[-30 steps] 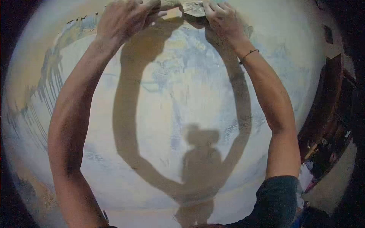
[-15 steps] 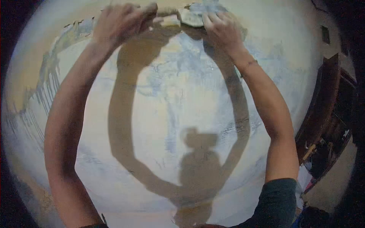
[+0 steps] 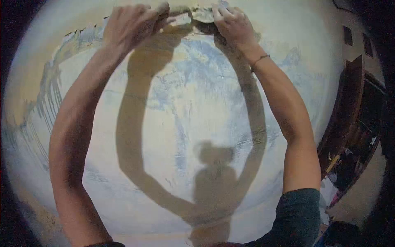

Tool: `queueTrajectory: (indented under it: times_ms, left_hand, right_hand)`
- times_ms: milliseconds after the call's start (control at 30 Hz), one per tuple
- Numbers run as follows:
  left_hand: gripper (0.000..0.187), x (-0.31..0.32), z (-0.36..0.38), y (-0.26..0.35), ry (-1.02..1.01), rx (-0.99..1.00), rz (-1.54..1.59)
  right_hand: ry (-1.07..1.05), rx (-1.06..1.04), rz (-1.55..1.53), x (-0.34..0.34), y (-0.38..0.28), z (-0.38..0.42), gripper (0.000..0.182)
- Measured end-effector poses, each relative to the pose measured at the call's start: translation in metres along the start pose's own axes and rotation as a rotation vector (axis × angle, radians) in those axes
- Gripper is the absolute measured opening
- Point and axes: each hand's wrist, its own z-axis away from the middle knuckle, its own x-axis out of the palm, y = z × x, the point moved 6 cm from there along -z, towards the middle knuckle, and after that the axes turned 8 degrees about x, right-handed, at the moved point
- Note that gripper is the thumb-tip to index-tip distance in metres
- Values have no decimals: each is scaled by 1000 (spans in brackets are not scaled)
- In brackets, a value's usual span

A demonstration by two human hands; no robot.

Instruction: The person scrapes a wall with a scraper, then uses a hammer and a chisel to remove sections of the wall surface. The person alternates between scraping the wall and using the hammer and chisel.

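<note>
In front of me is a wall (image 3: 197, 107) with blotchy white, yellow and blue-grey paint. A ragged torn edge of its surface layer runs along the top. My right hand (image 3: 234, 24) is closed at the upper middle, pinching a loose, pale flap of peeling paint (image 3: 203, 15). To its left, my left hand (image 3: 133, 24) is raised to the same height with curled fingers beside the torn edge. What those fingers hold, if anything, I cannot make out. Both arms reach up.
Shadows of my arms and head (image 3: 216, 185) fall across the wall. At the right stands a dark wooden piece of furniture (image 3: 345, 107) with assorted items in it. Dark drips (image 3: 51, 88) streak the wall at the left.
My right hand has shifted slightly left, and less of the bluish piece by its fingers shows. My left hand stays at nearly the same spot. The view has moved a little.
</note>
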Motion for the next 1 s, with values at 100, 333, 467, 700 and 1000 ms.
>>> queueTrajectory:
  times_ms: [100,333,467,700,1000]
  left_hand:
    - [33,-13,11,7,87,47,-14]
    - [35,-15,-10,-1,92,95,-12]
    - [33,-23,-15,2,63,64,-59]
    - [30,-6,-7,1,78,76,9]
    - [28,-13,-26,0,37,39,-27]
  right_hand:
    - [-62,19,16,1,-2,5,28]
    - [-28,26,36,0,5,2,13]
    - [-80,-10,116,7,9,-7,12]
    - [-276,-59,269,-9,-4,-7,13]
    - [-294,-63,301,-3,6,-15,16]
